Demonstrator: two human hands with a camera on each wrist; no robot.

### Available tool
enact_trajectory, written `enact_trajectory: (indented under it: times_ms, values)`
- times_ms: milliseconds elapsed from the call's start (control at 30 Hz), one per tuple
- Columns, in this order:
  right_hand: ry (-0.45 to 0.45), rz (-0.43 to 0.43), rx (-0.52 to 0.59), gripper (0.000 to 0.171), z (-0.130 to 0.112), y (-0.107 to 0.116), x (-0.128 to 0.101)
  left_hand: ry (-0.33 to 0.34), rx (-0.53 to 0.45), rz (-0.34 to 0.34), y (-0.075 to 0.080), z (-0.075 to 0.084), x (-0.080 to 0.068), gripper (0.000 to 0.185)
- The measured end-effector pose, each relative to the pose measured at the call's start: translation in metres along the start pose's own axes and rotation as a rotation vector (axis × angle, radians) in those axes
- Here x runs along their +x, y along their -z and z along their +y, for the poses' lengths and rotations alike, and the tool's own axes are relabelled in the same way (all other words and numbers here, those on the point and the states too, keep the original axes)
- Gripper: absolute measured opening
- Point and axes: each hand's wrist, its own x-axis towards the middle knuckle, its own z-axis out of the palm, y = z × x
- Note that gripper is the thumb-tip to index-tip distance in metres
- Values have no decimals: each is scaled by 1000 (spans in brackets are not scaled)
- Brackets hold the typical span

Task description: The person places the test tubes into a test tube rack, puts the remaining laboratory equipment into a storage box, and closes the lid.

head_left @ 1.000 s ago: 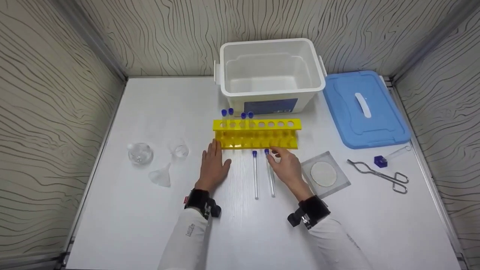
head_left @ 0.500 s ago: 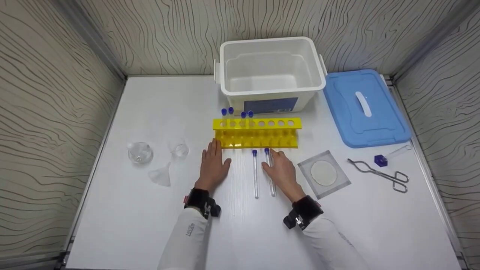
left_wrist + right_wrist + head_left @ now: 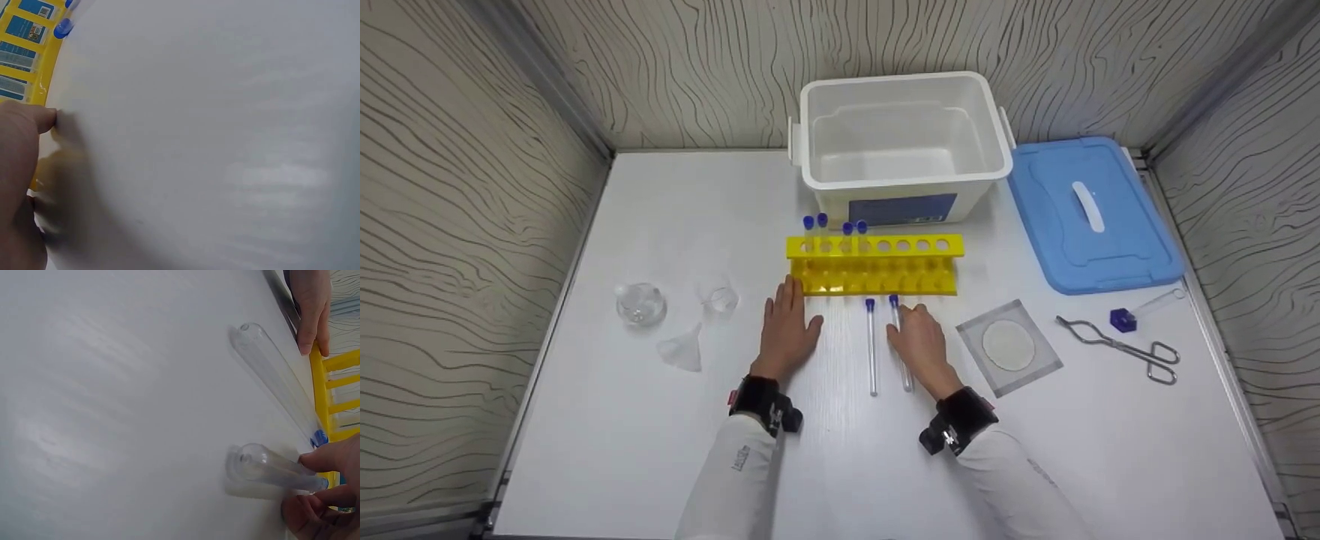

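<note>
Pinching a capped tube between thumb and curled fingers near its blue cap, right hand; tube lies on table before yellow rack, beside second tube. Looks light, stiff, slick, maybe breakable; best held just below cap. Left hand, fingers straight, touches rack's left end. Rack holds four capped tubes; white box stands open behind; flask contents can't tell

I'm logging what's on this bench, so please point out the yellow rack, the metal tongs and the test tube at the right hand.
Yellow rack (image 3: 876, 254), head view: front edge of its upper shelf.
Metal tongs (image 3: 1120, 347), head view: around the pivot.
Test tube (image 3: 275, 471), right wrist view: its clear barrel.
</note>
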Motion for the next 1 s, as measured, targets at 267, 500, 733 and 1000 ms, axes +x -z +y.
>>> enact_trajectory:
  times_ms: [267,500,733,1000]
  values:
    - [-26,-17,62,27,1,0,0,8,-11,-13,-1,1,0,79]
    - [-39,-45,115,37,-1,6,0,3,8,0,-2,0,1,78]
    - [-63,-39,144,37,-3,11,-1,6,4,-5,-1,0,2,79]
    - [-71,-4,145,34,-5,19,-2,9,-7,-13,-1,-1,1,79]
